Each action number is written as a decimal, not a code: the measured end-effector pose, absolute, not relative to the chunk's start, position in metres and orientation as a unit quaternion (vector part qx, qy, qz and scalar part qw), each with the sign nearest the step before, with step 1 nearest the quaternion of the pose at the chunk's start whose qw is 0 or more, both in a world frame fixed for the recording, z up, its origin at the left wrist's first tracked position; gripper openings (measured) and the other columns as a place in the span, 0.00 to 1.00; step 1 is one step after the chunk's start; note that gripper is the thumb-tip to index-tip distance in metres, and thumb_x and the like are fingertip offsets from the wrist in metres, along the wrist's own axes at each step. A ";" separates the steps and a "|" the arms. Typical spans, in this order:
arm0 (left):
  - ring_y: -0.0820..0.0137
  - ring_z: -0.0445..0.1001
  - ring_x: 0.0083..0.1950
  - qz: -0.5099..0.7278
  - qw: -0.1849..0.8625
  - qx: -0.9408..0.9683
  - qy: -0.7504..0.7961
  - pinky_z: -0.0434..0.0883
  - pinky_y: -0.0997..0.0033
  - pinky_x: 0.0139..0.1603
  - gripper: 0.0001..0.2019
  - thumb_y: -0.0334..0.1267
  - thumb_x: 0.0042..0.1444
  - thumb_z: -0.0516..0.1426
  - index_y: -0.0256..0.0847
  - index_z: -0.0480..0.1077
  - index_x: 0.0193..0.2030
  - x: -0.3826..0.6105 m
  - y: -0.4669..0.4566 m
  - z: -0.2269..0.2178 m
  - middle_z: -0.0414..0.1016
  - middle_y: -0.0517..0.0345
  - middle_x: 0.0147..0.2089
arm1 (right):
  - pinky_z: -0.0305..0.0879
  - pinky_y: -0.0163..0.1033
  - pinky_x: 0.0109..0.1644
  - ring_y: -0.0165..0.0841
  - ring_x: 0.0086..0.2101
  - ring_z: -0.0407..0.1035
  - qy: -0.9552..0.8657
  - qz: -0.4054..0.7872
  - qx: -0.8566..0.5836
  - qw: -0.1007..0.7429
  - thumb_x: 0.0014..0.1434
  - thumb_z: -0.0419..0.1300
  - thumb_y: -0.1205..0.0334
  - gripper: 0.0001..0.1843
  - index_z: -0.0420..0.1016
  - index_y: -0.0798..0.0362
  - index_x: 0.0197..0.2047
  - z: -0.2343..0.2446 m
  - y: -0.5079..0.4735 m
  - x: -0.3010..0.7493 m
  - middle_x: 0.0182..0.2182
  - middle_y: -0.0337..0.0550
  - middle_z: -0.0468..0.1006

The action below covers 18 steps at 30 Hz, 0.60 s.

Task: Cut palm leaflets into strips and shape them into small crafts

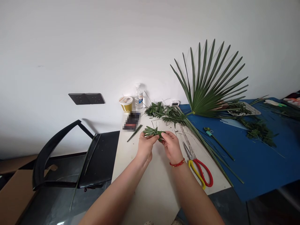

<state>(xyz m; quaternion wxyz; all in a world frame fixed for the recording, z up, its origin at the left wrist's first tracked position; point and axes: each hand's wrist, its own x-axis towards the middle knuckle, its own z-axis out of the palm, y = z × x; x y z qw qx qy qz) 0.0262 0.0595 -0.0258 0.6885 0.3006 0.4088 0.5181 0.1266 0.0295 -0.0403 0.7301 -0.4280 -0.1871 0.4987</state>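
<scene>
Both my hands hold a small green piece woven from palm leaf strips (pixel 152 130) above the white table. My left hand (pixel 146 144) is closed on its left side, the thumb pressed near its middle. On the other end, my right hand (pixel 171 144) pinches the leaf; a red beaded bracelet circles that wrist. Fingers hide part of the woven piece. Just right of my right hand lie scissors (pixel 199 170) with one red and one yellow handle, blades pointing away. A loose strip of leaf (pixel 134 133) rests to the left of my left hand.
A large palm fan leaf (pixel 208 84) stands by the wall. Woven leaf pieces (pixel 161 111), long stalks (pixel 211 151), a water bottle (pixel 138 97) and a yellow tub (pixel 126 103) stand or lie behind. A blue table (pixel 264 165) adjoins on the right; a black chair (pixel 98 159) is left.
</scene>
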 end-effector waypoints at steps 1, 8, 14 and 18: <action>0.65 0.78 0.36 0.514 0.686 0.309 0.411 0.70 0.59 0.47 0.24 0.30 0.36 0.71 0.41 0.67 0.40 0.026 0.060 -0.027 0.80 0.57 0.32 | 0.66 0.39 0.37 0.32 0.30 0.71 -0.189 0.498 -0.431 0.729 0.44 0.74 0.59 0.11 0.77 0.53 0.27 -0.040 0.030 0.127 0.26 0.38 0.79; 0.65 0.78 0.37 0.499 0.676 0.338 0.424 0.70 0.59 0.47 0.24 0.29 0.39 0.70 0.40 0.67 0.43 0.026 0.061 -0.029 0.80 0.55 0.34 | 0.65 0.38 0.36 0.31 0.29 0.69 -0.178 0.495 -0.441 0.727 0.40 0.75 0.61 0.11 0.79 0.54 0.24 -0.040 0.031 0.129 0.23 0.37 0.77; 0.66 0.77 0.37 0.495 0.681 0.327 0.428 0.70 0.59 0.49 0.25 0.29 0.38 0.70 0.41 0.67 0.44 0.026 0.062 -0.029 0.79 0.58 0.33 | 0.66 0.39 0.37 0.31 0.29 0.70 -0.164 0.507 -0.435 0.726 0.40 0.75 0.62 0.11 0.77 0.53 0.23 -0.039 0.031 0.129 0.24 0.37 0.78; 0.66 0.77 0.37 0.497 0.688 0.308 0.429 0.69 0.58 0.49 0.28 0.31 0.38 0.71 0.41 0.65 0.46 0.026 0.062 -0.031 0.78 0.60 0.31 | 0.66 0.38 0.38 0.31 0.30 0.70 -0.171 0.514 -0.427 0.724 0.41 0.75 0.62 0.11 0.76 0.53 0.22 -0.041 0.031 0.128 0.24 0.36 0.78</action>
